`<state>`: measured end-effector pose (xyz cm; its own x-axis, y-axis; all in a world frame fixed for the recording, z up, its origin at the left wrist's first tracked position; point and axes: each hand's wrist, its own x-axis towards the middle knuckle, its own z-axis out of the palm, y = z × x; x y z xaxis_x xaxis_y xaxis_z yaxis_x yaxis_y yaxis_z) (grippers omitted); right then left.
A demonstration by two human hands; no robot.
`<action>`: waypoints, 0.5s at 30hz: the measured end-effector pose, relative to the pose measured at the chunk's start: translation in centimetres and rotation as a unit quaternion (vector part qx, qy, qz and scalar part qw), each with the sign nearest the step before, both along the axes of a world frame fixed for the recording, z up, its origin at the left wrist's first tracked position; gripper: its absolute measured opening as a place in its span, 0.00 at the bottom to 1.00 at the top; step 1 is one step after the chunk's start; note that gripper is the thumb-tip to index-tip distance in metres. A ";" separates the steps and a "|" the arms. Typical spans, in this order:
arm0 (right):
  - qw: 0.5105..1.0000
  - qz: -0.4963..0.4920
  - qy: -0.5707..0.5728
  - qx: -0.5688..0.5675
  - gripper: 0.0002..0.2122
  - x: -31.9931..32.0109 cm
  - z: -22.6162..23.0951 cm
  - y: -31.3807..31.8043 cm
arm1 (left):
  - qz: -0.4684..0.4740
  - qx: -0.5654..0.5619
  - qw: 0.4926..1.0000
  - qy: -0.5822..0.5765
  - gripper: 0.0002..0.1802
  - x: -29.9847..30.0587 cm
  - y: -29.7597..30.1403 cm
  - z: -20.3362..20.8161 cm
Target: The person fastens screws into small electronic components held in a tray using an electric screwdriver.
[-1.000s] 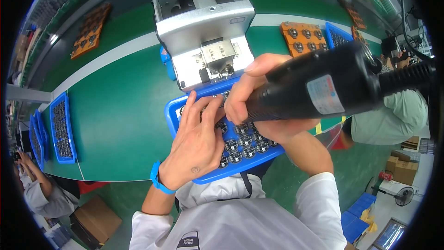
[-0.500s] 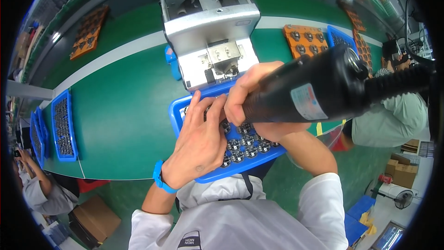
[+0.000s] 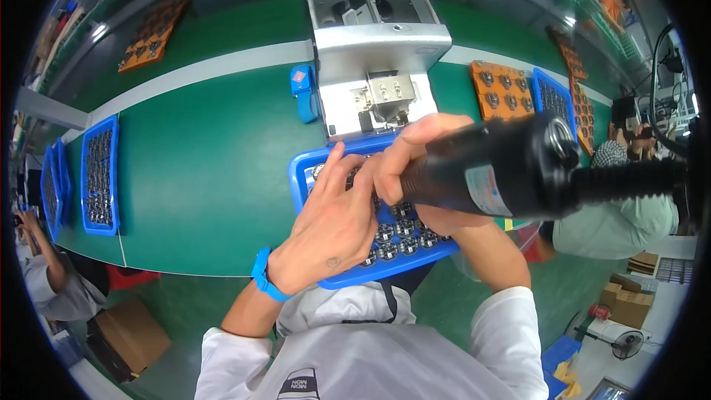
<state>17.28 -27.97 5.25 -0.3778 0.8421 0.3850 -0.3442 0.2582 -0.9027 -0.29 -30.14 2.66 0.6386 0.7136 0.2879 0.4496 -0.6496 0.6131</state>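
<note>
My right hand (image 3: 415, 163) is wrapped round a black electric screwdriver (image 3: 481, 170), which lies across my view with its thick cable running right. The tool's tip is hidden behind my fingers. My left hand (image 3: 337, 211), with a blue wristband (image 3: 263, 275), reaches over a blue tray (image 3: 300, 178). Its outer fingers are a little apart; the inner ones bend in beside the right hand, and whatever they grip is hidden. Rows of small round metal-and-black parts (image 3: 407, 244) fill the visible part of the tray.
A silver machine (image 3: 381, 44) stands right behind the tray, with a blue strapped item (image 3: 304, 92) at its left side. Orange fixtures (image 3: 503, 92) and another blue tray (image 3: 555, 104) lie to the right. More filled trays (image 3: 100, 178) sit at far left. A co-worker (image 3: 615, 207) is at the right.
The whole view has shifted, so the machine and tray appear farther right. Both hands keep nearly the same place over the tray, and the screwdriver stays in my right hand.
</note>
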 end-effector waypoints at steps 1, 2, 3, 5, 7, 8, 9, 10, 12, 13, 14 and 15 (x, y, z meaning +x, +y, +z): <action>1.000 0.002 0.000 -0.003 0.40 0.0 -0.1 0.0 | 0.003 0.000 1.000 -0.001 0.32 0.0 0.1 0.0; 1.000 0.004 0.001 -0.006 0.40 0.0 -0.1 0.1 | 0.005 0.005 1.000 -0.007 0.33 0.1 0.1 0.0; 1.000 0.004 0.000 -0.007 0.40 0.0 -0.4 0.2 | 0.004 0.009 1.000 -0.014 0.33 0.1 0.1 -0.1; 0.999 0.017 0.026 0.034 0.40 0.2 -1.0 0.5 | 0.000 0.002 1.000 -0.010 0.33 0.0 0.2 0.0; 0.999 0.033 0.020 0.015 0.39 0.5 -1.0 0.7 | -0.003 -0.006 1.000 -0.004 0.33 0.0 0.2 0.0; 0.999 0.048 0.015 -0.002 0.39 0.7 -0.9 0.7 | 0.001 0.002 1.000 -0.006 0.33 0.1 0.2 0.0; 0.998 0.063 0.009 -0.019 0.38 1.0 -0.8 0.7 | 0.004 0.010 1.000 -0.007 0.33 0.1 0.1 0.0; 0.996 0.078 0.004 -0.036 0.38 1.2 -0.6 0.7 | 0.003 0.009 1.000 -0.007 0.33 0.1 0.1 0.0; 0.992 0.108 -0.006 -0.067 0.37 1.5 -0.2 0.6 | 0.003 0.021 1.000 0.003 0.32 0.0 0.0 0.0; 0.999 0.055 0.002 -0.003 0.33 0.8 0.4 0.3 | 0.002 0.022 1.000 0.004 0.32 0.0 0.0 0.0; 0.999 0.054 0.003 -0.001 0.33 0.9 0.5 0.3 | 0.001 0.029 1.000 0.002 0.32 0.0 0.1 0.0; 0.997 0.076 -0.014 -0.025 0.33 1.0 0.6 0.2 | 0.000 0.036 0.999 0.000 0.31 0.0 0.1 0.0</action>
<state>18.31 -27.76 5.85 -0.5123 0.7924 0.3311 -0.3503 0.1592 -0.9230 -0.25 -30.06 2.63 0.6381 0.6920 0.3377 0.4505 -0.6912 0.5651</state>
